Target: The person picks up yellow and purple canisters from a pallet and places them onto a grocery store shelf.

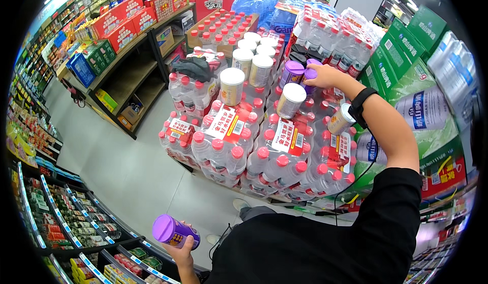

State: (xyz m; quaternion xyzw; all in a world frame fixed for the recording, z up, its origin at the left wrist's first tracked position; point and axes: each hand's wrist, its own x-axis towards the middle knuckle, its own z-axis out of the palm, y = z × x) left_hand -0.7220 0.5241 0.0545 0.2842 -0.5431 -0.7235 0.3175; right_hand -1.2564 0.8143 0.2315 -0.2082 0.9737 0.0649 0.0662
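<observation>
My left hand (183,251) holds a purple canister with a purple lid (175,231), low in the picture and away from the bottle packs. At the upper right my right hand (319,76) has its fingers around another purple canister (309,87). Beside it stands a purple-lidded canister (292,72), with black-lidded ones (297,57) just behind. White-lidded canisters stand on the shrink-wrapped bottle packs (284,141), one at the front (291,101) and one on the left (231,86). One more white-lidded canister (341,119) leans below my right forearm.
Green beer cartons (396,55) are stacked at the right. A dark cloth (193,68) lies on a bottle pack. Wooden shelving (131,78) with red boxes stands at the left, and a stocked shelf (76,211) curves along the lower left. A thin black cable hangs near my right arm.
</observation>
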